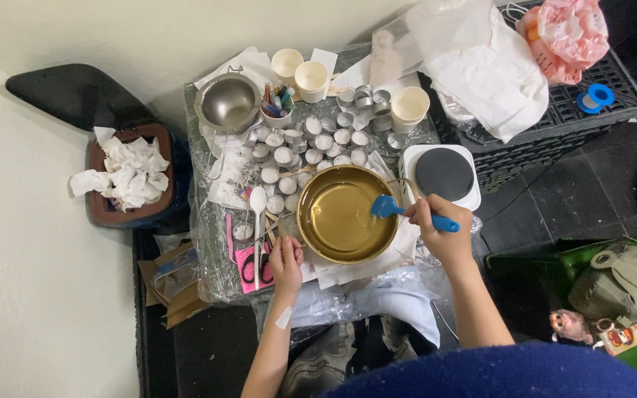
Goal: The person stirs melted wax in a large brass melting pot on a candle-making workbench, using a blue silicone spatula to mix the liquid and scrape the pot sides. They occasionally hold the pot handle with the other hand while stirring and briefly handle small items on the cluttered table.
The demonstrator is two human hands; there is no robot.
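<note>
Head view. Landmark: the gold bowl (346, 214), which sits on white paper near the front edge of the foil-covered table (211, 276).

Right hand (440, 232): fingers fully curled around the handle of a blue spatula (407, 212). The hand lies just outside the bowl's right rim. The spatula blade reaches over that rim and sits inside the bowl at its right side.

Left hand (287, 259): fingers bent and drawn together at the bowl's lower-left rim. Whether they pinch the rim or only touch it cannot be told.

Surroundings, relative to the bowl:
- Behind and left: a cluster of small metal tealight cups (311, 144).
- Far left rear: a steel pot (228, 103).
- Left: a white plastic spoon (257, 203), lying lengthwise.
- Right rear: a white hot plate (444, 175) with a dark round top, just beside the rim.
- Behind: three cream paper cups (312, 77).
- Well to the left, off the table: a bin (97, 206) holding crumpled white tissue.
</note>
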